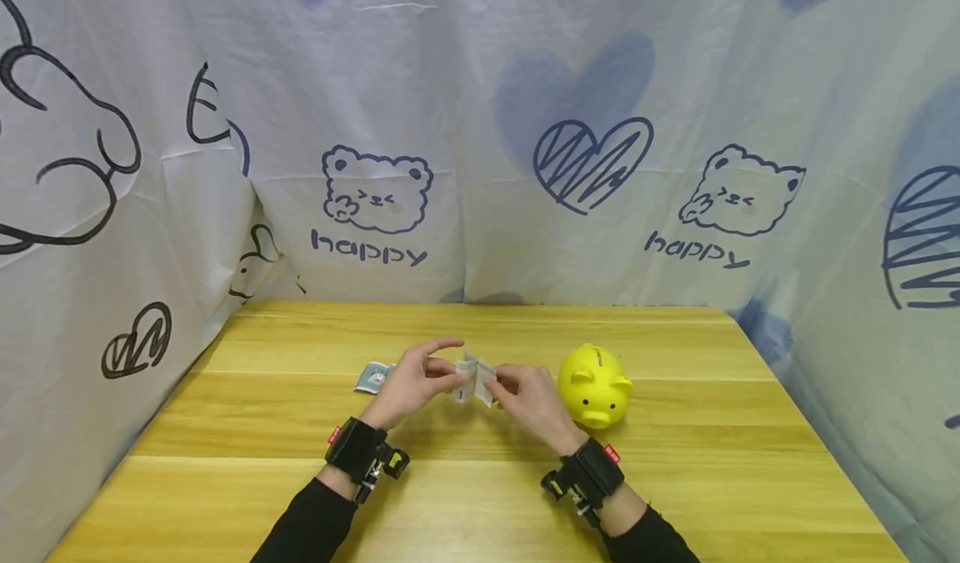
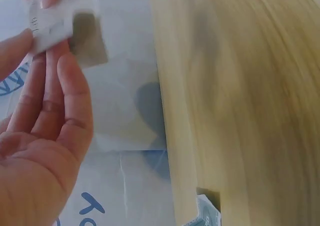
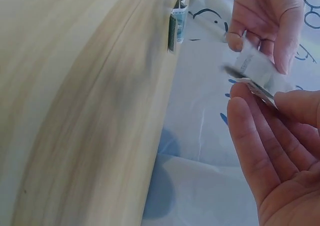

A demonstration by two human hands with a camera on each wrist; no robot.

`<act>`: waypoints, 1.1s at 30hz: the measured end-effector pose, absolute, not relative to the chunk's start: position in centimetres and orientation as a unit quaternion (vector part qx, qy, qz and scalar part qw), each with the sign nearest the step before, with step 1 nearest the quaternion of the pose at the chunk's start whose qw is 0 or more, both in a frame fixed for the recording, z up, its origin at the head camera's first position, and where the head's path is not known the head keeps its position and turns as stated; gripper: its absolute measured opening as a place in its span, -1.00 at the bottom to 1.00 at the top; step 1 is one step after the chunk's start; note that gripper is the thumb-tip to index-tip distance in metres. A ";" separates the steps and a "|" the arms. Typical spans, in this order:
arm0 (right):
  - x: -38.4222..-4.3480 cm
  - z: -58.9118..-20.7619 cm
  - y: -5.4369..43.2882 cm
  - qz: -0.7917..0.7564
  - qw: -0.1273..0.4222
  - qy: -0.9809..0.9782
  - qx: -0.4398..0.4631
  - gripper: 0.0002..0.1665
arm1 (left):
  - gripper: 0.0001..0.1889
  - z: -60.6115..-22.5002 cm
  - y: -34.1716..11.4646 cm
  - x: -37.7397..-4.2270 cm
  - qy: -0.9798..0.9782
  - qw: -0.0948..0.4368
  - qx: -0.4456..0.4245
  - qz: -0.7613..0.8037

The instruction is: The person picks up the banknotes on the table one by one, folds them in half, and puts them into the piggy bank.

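A small pale banknote (image 1: 467,377) with a fold down its middle is held up between both hands over the table. My left hand (image 1: 408,386) pinches its left edge between thumb and fingers, the index finger raised above. The right hand (image 1: 536,403) pinches the right side, thumb in front. In the left wrist view the banknote (image 2: 57,13) shows a light face and a darker flap. Seen from the right wrist, the banknote (image 3: 257,68) is creased and partly blurred. A second, blue-green folded banknote (image 1: 369,378) lies on the table behind the left hand, which partly hides it.
A yellow piggy bank (image 1: 595,392) with a slot on top stands just right of the right hand, snout toward me. The wooden table (image 1: 465,505) meets white printed cloth (image 1: 480,238) at the back and sides. Both wrists wear black camera bands (image 1: 358,450).
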State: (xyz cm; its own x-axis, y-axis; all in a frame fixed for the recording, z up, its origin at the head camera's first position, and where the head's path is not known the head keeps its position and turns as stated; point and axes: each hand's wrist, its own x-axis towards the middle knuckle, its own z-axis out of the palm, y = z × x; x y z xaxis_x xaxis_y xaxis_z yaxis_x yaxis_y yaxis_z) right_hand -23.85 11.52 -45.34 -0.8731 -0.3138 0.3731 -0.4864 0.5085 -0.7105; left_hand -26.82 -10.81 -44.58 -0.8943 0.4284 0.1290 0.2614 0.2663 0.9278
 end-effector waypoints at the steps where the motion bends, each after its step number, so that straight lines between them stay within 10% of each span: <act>1: -23.8 -45.3 11.5 0.439 0.097 -0.862 0.233 -0.81 | -0.39 -44.6 -10.8 -26.8 0.791 0.079 0.217 0.567; 33: -23.8 -45.5 11.2 0.434 0.091 -0.864 0.240 -0.74 | -0.64 -44.7 -10.5 -26.7 0.836 -0.009 0.204 0.510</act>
State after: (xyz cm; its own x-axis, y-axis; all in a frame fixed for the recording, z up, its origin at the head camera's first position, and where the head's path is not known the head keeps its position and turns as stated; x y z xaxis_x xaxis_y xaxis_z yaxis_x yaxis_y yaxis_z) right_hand -23.79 11.24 -45.54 -0.8686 -0.3349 0.3651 -0.4928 0.5080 -0.7064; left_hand -26.73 -10.47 -44.73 -0.9167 0.3319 0.2226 0.3497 0.3969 0.8486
